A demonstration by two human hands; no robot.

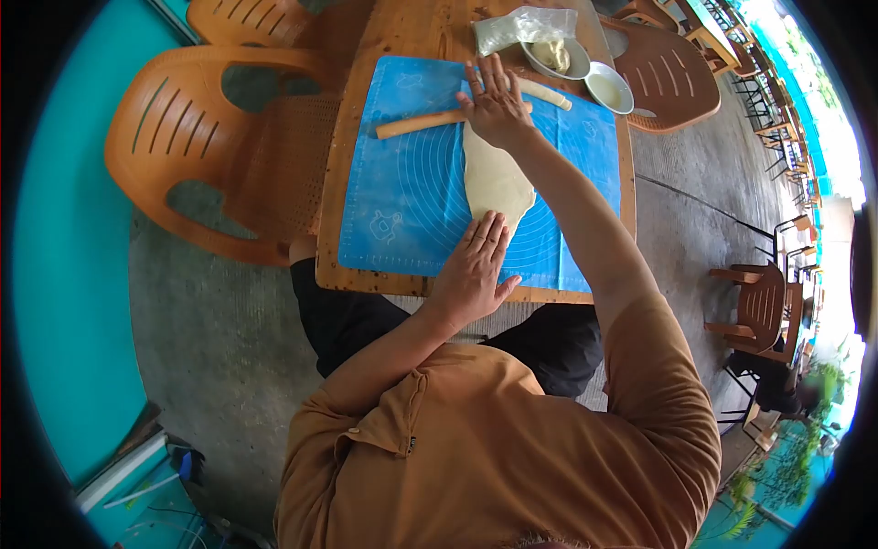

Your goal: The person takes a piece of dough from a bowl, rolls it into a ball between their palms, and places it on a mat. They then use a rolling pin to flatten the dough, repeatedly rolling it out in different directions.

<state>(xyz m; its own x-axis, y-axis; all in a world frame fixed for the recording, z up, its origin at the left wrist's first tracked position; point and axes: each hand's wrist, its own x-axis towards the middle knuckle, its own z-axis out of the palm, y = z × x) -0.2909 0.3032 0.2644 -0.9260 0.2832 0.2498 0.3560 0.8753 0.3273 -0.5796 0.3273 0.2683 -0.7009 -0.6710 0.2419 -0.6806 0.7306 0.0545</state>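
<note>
A flattened, pale sheet of dough (497,178) lies on a blue mat (402,183) with white printed circles. My left hand (474,265) rests with its fingertips on the near end of the dough, fingers stretched out. At the far end, my right hand (497,105) is spread flat over the dough and a wooden rolling pin (421,123), hiding part of both. The pin lies crosswise, its left end bare on the mat. A pale roll-shaped piece (546,92) sits just beyond my right hand, partly hidden by it.
Behind the mat, a bowl (574,60) holds pale dough beside a clear plastic bag (521,29). A smaller white bowl (610,89) stands at the mat's back right corner. Orange chairs (174,137) flank the wooden table (402,37).
</note>
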